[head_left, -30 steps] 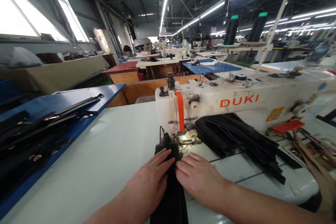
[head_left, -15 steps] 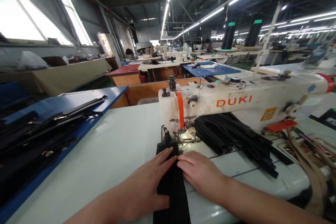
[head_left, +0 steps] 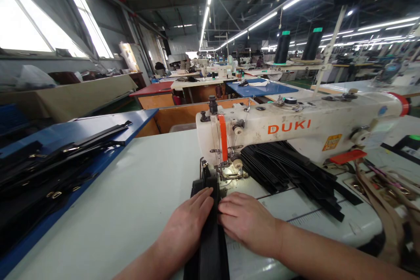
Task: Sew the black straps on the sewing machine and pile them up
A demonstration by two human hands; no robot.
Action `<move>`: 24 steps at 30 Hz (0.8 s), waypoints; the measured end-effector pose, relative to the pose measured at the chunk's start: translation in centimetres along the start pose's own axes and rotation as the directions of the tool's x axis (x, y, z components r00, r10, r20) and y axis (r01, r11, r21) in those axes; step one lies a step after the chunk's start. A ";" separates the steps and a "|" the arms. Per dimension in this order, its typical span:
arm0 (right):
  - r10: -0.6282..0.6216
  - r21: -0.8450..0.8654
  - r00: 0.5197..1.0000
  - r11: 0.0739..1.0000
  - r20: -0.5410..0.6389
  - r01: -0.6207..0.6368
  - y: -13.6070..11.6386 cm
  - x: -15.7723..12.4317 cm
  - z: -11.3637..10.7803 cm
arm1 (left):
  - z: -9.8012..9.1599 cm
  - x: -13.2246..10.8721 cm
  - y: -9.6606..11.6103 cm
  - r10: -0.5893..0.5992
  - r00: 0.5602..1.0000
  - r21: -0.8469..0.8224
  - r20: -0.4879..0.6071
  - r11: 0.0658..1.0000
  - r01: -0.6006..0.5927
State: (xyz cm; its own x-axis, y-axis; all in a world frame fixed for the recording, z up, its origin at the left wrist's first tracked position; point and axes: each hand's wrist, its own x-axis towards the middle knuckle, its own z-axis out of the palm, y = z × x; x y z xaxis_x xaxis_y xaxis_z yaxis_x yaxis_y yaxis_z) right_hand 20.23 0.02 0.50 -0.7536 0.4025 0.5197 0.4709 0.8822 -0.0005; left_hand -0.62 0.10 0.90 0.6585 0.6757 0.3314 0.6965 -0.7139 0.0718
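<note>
A long black strap-like piece (head_left: 213, 245) runs up the front of the white sewing machine (head_left: 249, 129), its far end beside the presser foot. My left hand (head_left: 187, 223) grips it from the left, fingers together on top, thumb hidden. From the other side my right hand (head_left: 246, 218) closes its fingertips on the strap's right edge, just in front of the needle plate (head_left: 234, 176). What lies between the right fingertips is partly hidden. A small metal zipper pull (head_left: 204, 165) stands at the far end of the piece.
Under the machine arm lies a fanned pile of black strips (head_left: 292, 170). Black pieces with metal fittings (head_left: 59, 162) cover the blue side table (head_left: 144, 118) at left. Thread cones (head_left: 282, 48) stand behind the machine; tan straps (head_left: 387, 214) hang at right.
My left hand has drawn its fingers and thumb in around the strap, and the strap's near end has shifted left. The right hand stays at the edge. The view has shifted slightly.
</note>
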 end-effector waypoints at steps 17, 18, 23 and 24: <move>-0.019 -0.010 0.997 1.000 0.081 0.020 0.0 -0.6 0.8 | 0.1 0.1 -0.4 0.095 0.995 0.166 0.012 0.982 -0.095; -0.021 -0.009 0.996 1.000 0.081 0.022 0.0 -0.6 0.9 | 0.1 0.1 -0.4 0.105 0.994 0.183 0.008 0.978 -0.105; -0.017 -0.008 0.995 1.000 0.102 0.017 0.0 -0.8 1.2 | 0.1 -0.1 -0.4 0.120 0.993 0.154 -0.012 0.981 -0.117; -0.017 -0.005 0.994 1.000 0.106 0.017 0.0 -0.8 1.2 | 0.0 -0.1 -0.4 0.115 0.993 0.135 -0.020 0.985 -0.111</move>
State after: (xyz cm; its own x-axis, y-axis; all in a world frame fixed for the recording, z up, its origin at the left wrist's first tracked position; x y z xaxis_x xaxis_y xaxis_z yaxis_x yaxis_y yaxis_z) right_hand 20.25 0.00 -0.96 -0.8056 0.4115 0.4262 0.4603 0.8877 0.0131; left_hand -0.99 0.34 0.78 0.7282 0.5854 0.3565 0.6511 -0.7532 -0.0933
